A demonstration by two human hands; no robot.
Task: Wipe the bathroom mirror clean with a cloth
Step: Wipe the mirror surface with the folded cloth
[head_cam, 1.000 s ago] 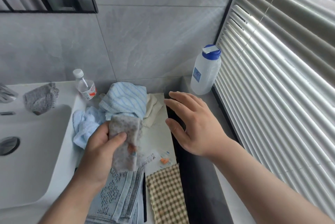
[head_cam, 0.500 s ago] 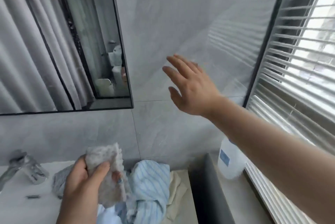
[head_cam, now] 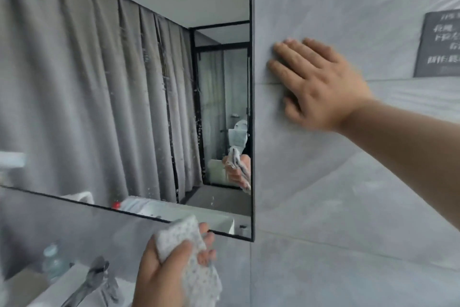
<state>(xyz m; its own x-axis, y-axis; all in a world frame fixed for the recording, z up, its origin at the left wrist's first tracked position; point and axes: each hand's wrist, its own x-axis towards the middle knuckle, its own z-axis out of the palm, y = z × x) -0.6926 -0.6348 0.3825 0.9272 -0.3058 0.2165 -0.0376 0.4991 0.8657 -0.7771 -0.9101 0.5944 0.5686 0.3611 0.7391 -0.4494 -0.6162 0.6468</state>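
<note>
Left hand [head_cam: 159, 274] gripped the cloth [head_cam: 189, 252] just below the mirror [head_cam: 124, 82], apart from the glass. Right hand [head_cam: 316, 82] lay flat, fingers straight, on the wall [head_cam: 348, 207] beside the frame. Specks marked the glass. Recommended: flatten the cloth and wipe in overlapping strokes from the top.

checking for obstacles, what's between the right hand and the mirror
Only bare grey wall tile separates the right hand from the mirror, in the head view.

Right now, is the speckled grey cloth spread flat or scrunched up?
Scrunched up. The left hand grips the speckled grey cloth in a bunch, thumb across it.
</note>
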